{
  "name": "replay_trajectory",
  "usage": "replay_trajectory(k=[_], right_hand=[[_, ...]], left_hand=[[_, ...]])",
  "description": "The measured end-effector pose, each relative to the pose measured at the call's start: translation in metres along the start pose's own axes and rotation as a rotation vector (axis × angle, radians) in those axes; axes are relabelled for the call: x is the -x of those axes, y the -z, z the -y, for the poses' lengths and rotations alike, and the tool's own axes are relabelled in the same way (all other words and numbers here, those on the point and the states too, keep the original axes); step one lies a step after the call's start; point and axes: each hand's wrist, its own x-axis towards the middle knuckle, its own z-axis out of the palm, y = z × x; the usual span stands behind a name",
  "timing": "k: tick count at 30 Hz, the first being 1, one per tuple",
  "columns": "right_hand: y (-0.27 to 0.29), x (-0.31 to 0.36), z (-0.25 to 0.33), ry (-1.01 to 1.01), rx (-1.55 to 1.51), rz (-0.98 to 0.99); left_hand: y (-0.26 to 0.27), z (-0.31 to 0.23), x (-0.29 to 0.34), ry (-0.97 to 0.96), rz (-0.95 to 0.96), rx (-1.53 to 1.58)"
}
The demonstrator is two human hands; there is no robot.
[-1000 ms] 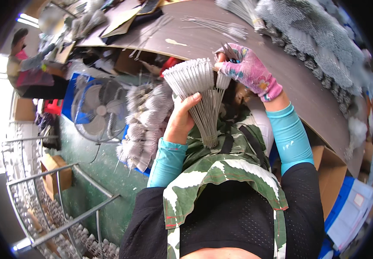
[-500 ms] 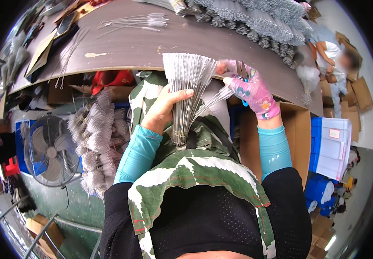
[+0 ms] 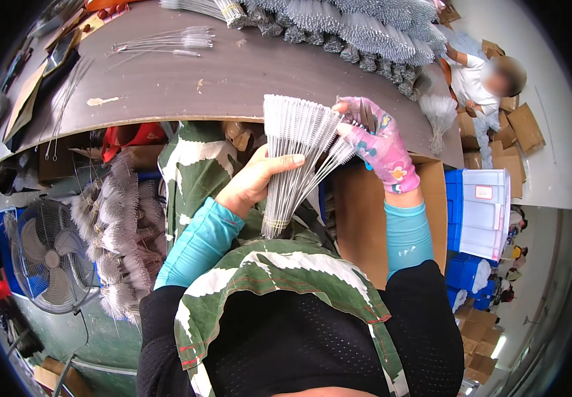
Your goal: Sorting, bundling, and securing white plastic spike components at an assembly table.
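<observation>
My bare left hand (image 3: 249, 182) is wrapped round a bundle of thin wire brushes (image 3: 292, 129), thumb across the front. The white bristle ends fan out at the top, and a band ties the wire stems near the bottom. A few brushes (image 3: 339, 157) splay away from the right side of the bundle. In a pink flowered glove with bare fingertips, my right hand (image 3: 388, 149) holds small pliers (image 3: 366, 116) with blue handles, jaws up. Its thumb and forefinger are at the bundle's upper right edge; whether they pinch a brush I cannot make out.
Beyond my hands is a brown table (image 3: 167, 79) with loose brushes (image 3: 180, 43) and a large pile of bundled brushes (image 3: 352, 23). An open cardboard box (image 3: 378, 231) stands below right, and a fan (image 3: 51, 258) at left. A person (image 3: 487, 76) works at far right.
The whole view has shifted, so the table and fan sit further left. The splayed brushes now lie closer to the bundle's bristle ends. Both hands keep their holds.
</observation>
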Motion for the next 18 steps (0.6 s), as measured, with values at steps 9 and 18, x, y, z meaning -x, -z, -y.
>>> replay_trajectory(k=[9,18], right_hand=[[0.006,0.0,-0.005,-0.067,0.013,0.01],[0.009,0.03,0.019,-0.166,0.067,0.055]], left_hand=[[0.0,0.005,-0.003,0.035,-0.004,0.024],[0.004,0.005,-0.001,0.002,-0.09,-0.016]])
